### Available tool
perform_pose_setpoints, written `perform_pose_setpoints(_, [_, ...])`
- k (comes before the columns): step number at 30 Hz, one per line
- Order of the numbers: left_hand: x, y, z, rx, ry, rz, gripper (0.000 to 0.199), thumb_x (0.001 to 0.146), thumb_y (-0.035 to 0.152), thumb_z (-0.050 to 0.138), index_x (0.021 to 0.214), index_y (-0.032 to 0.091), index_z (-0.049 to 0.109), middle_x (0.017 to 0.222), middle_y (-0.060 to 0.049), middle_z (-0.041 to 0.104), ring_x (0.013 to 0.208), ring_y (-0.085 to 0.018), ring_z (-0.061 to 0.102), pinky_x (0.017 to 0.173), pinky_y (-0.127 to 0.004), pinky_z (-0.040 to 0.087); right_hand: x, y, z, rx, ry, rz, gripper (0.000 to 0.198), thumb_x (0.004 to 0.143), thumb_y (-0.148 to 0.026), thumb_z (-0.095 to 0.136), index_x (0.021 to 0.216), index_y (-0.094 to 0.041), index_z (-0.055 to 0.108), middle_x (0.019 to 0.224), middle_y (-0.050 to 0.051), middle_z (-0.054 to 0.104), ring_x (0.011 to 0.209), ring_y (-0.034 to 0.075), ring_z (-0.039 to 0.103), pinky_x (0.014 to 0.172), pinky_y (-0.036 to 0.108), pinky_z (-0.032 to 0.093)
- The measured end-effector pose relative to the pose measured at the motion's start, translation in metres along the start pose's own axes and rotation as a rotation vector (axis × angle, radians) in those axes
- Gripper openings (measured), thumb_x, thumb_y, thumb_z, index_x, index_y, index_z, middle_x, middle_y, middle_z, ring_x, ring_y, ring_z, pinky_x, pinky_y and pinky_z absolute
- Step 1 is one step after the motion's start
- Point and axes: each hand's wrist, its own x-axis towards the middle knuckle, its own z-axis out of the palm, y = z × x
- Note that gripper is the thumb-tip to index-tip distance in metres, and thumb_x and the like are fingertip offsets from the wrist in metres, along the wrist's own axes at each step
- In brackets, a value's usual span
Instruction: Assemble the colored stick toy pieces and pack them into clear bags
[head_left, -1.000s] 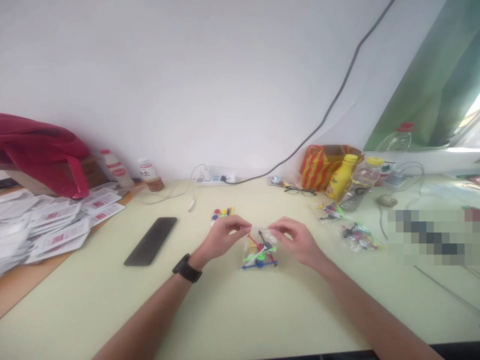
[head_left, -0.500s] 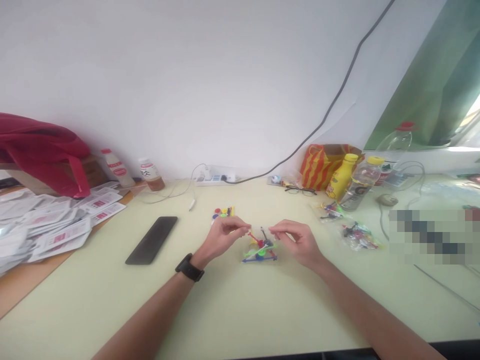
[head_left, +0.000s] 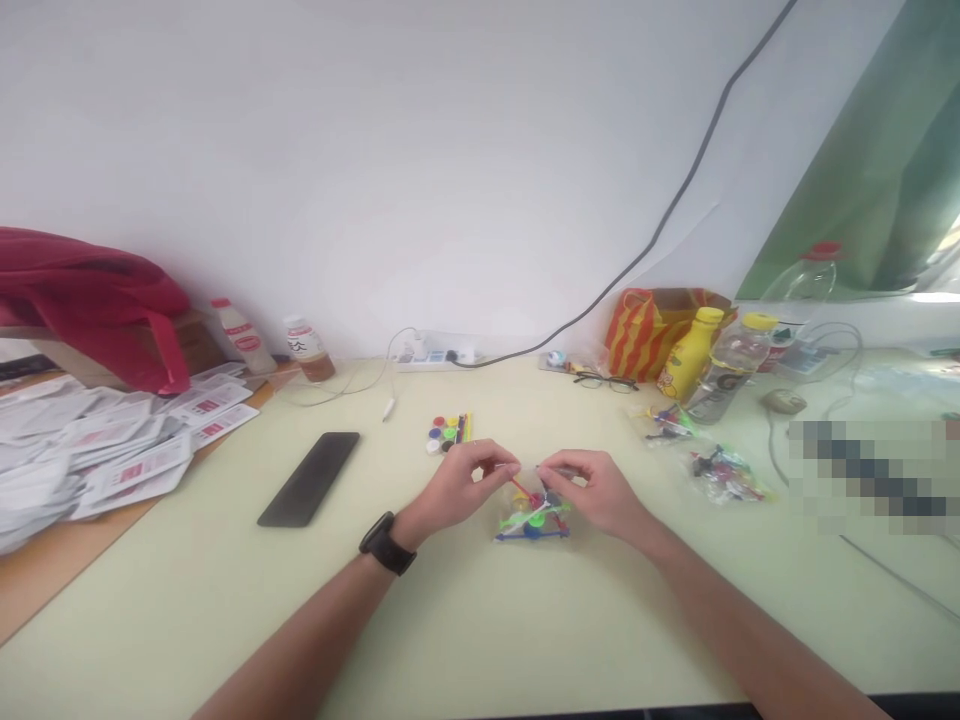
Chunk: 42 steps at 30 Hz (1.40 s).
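Observation:
Between my hands is a small clear plastic bag [head_left: 534, 520] holding colourful plastic pieces in red, blue, green, white and dark tones. My left hand [head_left: 463, 485] pinches its upper left edge between thumb and fingers. Opposite it, my right hand [head_left: 600, 490] is closed in a pinch at the upper right edge. The bag's top edge is partly hidden by the fingertips. Just beyond my left hand lies a small set of coloured round pieces [head_left: 448, 432]. A black watch [head_left: 388, 543] is on my left wrist.
To the left lie a black phone [head_left: 309, 479] and a heap of white packets [head_left: 127, 450]. Two more bags of plastic pieces [head_left: 726, 473] rest at right, near a yellow bottle [head_left: 688, 355], glasses [head_left: 606, 382] and a striped bag [head_left: 637, 330]. A power strip [head_left: 435, 357] sits by the wall.
My hands have come closer together at the bag's top, the left one moving right. The bag sits slightly lower in the view, and the round pieces show more fully.

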Motion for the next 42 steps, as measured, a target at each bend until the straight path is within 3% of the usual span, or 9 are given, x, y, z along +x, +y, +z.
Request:
perform_pose_setpoints(7, [0.002, 0.000, -0.004, 0.031, 0.059, -0.010, 0.030, 0.101, 0.040, 0.060, 0.085, 0.018, 0.071, 0.080, -0.002, 0.069, 0.072, -0.014, 0.058, 0.065, -0.027, 0.043, 0.002, -0.001, -0.007, -0.038, 0.108, -0.060, 0.020, 0.090, -0.037, 0.070, 0.083, -0.022, 0.081, 0.080, 0.005, 0.076, 0.075, 0.019, 0.066, 0.066, 0.030, 0.050])
perform_pose_setpoints(13, [0.002, -0.004, -0.004, 0.064, 0.142, 0.039, 0.030, 0.100, 0.040, 0.062, 0.082, 0.018, 0.071, 0.078, -0.002, 0.070, 0.070, -0.014, 0.057, 0.064, -0.026, 0.042, 0.001, -0.006, -0.018, -0.010, 0.075, -0.019, 0.024, 0.089, -0.044, 0.071, 0.089, -0.023, 0.082, 0.078, 0.004, 0.077, 0.062, 0.016, 0.061, 0.058, 0.029, 0.050])
perform_pose_setpoints(17, [0.002, -0.006, -0.003, 0.065, 0.127, 0.056, 0.028, 0.100, 0.040, 0.062, 0.087, 0.019, 0.075, 0.083, -0.004, 0.073, 0.073, -0.015, 0.060, 0.065, -0.027, 0.044, 0.000, -0.004, -0.022, -0.053, 0.053, -0.031, 0.028, 0.091, -0.047, 0.068, 0.089, -0.022, 0.080, 0.076, 0.004, 0.076, 0.058, 0.016, 0.060, 0.054, 0.029, 0.049])
perform_pose_setpoints(24, [0.002, -0.013, -0.003, 0.145, 0.291, 0.041, 0.027, 0.102, 0.039, 0.058, 0.090, 0.019, 0.072, 0.079, -0.003, 0.071, 0.071, -0.015, 0.059, 0.065, -0.028, 0.044, 0.001, 0.023, -0.050, -0.584, 0.371, -0.366, 0.024, 0.102, -0.032, 0.055, 0.097, -0.021, 0.075, 0.088, 0.007, 0.077, 0.074, 0.019, 0.066, 0.072, 0.032, 0.050])
perform_pose_setpoints(27, [0.002, -0.017, -0.002, 0.113, 0.278, 0.012, 0.024, 0.102, 0.037, 0.058, 0.095, 0.019, 0.072, 0.080, -0.002, 0.071, 0.072, -0.014, 0.060, 0.065, -0.027, 0.044, 0.003, 0.042, -0.061, -0.883, 0.424, -0.441, 0.024, 0.103, -0.026, 0.052, 0.098, -0.020, 0.075, 0.091, 0.008, 0.076, 0.076, 0.019, 0.066, 0.072, 0.031, 0.045])
perform_pose_setpoints(31, [0.000, -0.022, 0.004, 0.083, 0.227, 0.001, 0.023, 0.100, 0.037, 0.059, 0.101, 0.018, 0.072, 0.077, -0.001, 0.069, 0.069, -0.014, 0.059, 0.064, -0.026, 0.044, 0.008, 0.063, -0.054, -1.153, 0.218, -0.347, 0.033, 0.102, -0.016, 0.045, 0.083, -0.019, 0.072, 0.085, 0.007, 0.072, 0.072, 0.018, 0.063, 0.068, 0.031, 0.039])
perform_pose_setpoints(34, [-0.004, -0.025, 0.013, 0.087, 0.199, -0.018, 0.025, 0.101, 0.038, 0.057, 0.104, 0.018, 0.072, 0.075, -0.001, 0.067, 0.067, -0.014, 0.056, 0.063, -0.026, 0.044, 0.012, 0.074, -0.046, -1.212, 0.111, -0.230, 0.030, 0.097, -0.008, 0.046, 0.082, -0.018, 0.070, 0.096, 0.009, 0.074, 0.078, 0.018, 0.065, 0.067, 0.031, 0.038])
perform_pose_setpoints(38, [-0.007, -0.025, 0.023, 0.133, 0.142, 0.002, 0.026, 0.101, 0.037, 0.054, 0.107, 0.019, 0.072, 0.074, -0.001, 0.066, 0.066, -0.014, 0.056, 0.064, -0.026, 0.044, 0.014, 0.083, -0.047, -1.227, 0.150, -0.116, 0.027, 0.098, -0.010, 0.046, 0.093, -0.017, 0.072, 0.120, 0.011, 0.073, 0.088, 0.021, 0.068, 0.070, 0.031, 0.042])
perform_pose_setpoints(42, [-0.005, -0.012, 0.020, 0.208, 0.156, 0.079, 0.024, 0.102, 0.034, 0.053, 0.109, 0.020, 0.072, 0.076, -0.001, 0.067, 0.067, -0.014, 0.059, 0.067, -0.027, 0.046, 0.010, 0.074, -0.056, -1.232, 0.201, -0.036, 0.024, 0.100, -0.026, 0.053, 0.112, -0.015, 0.070, 0.122, 0.016, 0.072, 0.103, 0.029, 0.068, 0.083, 0.037, 0.048])
